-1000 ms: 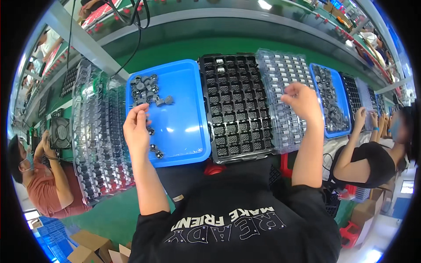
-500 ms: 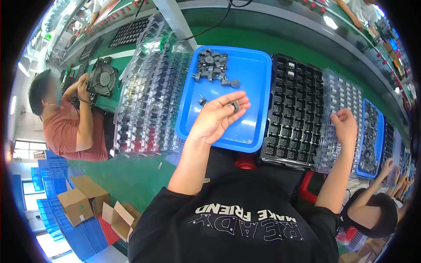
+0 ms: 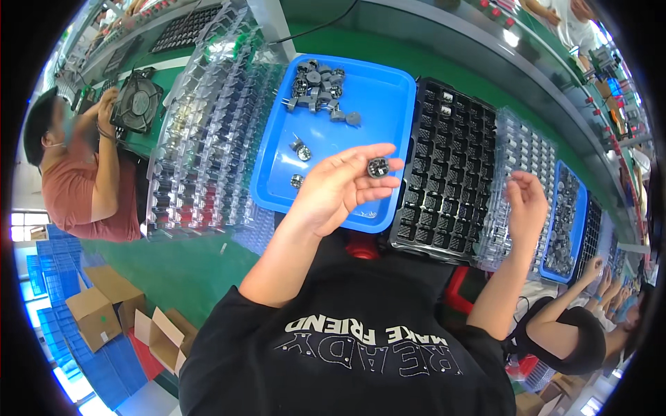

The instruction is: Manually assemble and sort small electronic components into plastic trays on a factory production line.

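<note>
Over the blue tray (image 3: 378, 76), my left hand (image 3: 333, 186) is palm up and closed on a small round dark-grey component (image 3: 378, 167), whose open, detailed face shows at the fingers. Grey motor-like components (image 3: 316, 87) lie clustered in the tray's far left part. Nearer my left hand, a few loose ones (image 3: 302, 148) rest on the tray floor. My right hand (image 3: 528, 208) is raised over a clear plastic blister tray (image 3: 510, 149) filled with pale parts. Its thumb and fingertips are curled together; anything between them is too small to make out.
A black pocketed tray (image 3: 444, 177) stands between the blue tray and the blister tray, with two parts in its far pockets. Stacked clear trays (image 3: 208, 139) rise at left. Farther right is another blue tray (image 3: 563, 222) of parts. A co-worker (image 3: 90, 180) sits left by a fan (image 3: 137, 102).
The component in my left hand has turned, so its detailed face now shows. My right hand stays over the blister tray. The whole view has shifted, with the scene sliding left.
</note>
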A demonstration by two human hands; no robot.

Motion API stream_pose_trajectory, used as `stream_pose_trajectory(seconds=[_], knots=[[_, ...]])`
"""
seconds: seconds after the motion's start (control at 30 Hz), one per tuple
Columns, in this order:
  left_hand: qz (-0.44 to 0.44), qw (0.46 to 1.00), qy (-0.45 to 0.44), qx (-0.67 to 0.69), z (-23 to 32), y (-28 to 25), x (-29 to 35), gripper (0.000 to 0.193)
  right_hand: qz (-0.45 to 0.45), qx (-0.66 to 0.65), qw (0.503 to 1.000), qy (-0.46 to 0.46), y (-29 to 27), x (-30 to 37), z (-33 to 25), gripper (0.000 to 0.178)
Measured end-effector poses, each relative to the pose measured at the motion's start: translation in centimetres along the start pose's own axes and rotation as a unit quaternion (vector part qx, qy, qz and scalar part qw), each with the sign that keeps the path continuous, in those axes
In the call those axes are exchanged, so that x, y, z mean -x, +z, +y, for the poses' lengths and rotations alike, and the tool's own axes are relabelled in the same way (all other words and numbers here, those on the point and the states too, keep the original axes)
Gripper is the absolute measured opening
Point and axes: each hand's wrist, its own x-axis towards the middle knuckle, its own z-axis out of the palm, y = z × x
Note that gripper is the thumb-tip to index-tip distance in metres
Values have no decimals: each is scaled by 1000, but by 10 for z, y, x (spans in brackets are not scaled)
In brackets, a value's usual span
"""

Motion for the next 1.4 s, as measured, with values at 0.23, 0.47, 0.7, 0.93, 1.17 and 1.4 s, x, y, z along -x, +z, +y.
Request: stream_pose_trajectory(seconds=[0.23,0.47,0.7,0.93,1.17,1.4], knots=[[-72,997,3,-14,-28,14,6,41,-81,-309,947,-18,72,81,-97,24],[-76,993,76,-48,-26,36,14,49,-17,-158,952,-262,97,83,-117,35],[-69,988,115,-77,-28,36,16,49,9,-102,951,-290,98,87,-115,35],[-58,986,84,-133,-20,30,15,49,-43,-155,961,-224,101,85,-110,30],[12,922,95,-375,-16,22,13,47,-207,-210,952,-84,99,60,-96,11],[326,492,220,-777,36,-45,4,38,-25,196,951,-237,72,-71,-64,6]])
